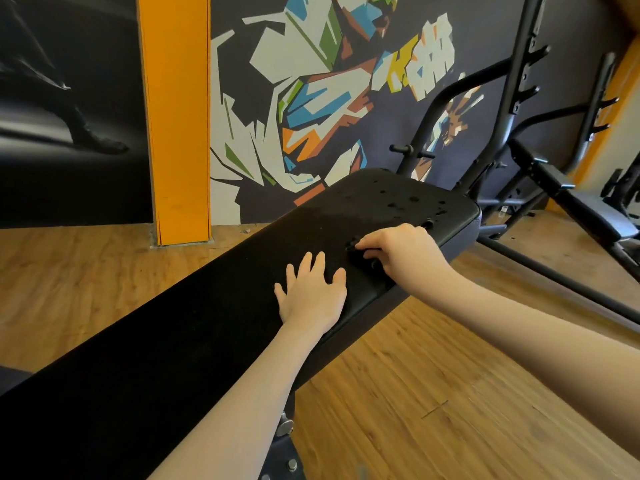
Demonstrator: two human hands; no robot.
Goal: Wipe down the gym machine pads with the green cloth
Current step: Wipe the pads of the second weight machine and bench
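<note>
A long black bench pad [207, 323] runs from the lower left to the upper right, with wet drops [398, 202] on its far end. My left hand [311, 296] lies flat on the pad with its fingers spread. Just beyond it, near the pad's right edge, my right hand [401, 254] has its fingers curled over a small, dark, bunched cloth [360, 252] pressed to the pad. Most of the cloth is hidden under the hand, and no green shows on it.
Wooden floor [433, 393] lies on both sides of the bench. A black rack with pegs and an inclined bench [554, 181] stands at the right. Behind are a mural wall [311, 98] and an orange pillar [176, 116]. Bench frame bolts [285, 427] show below.
</note>
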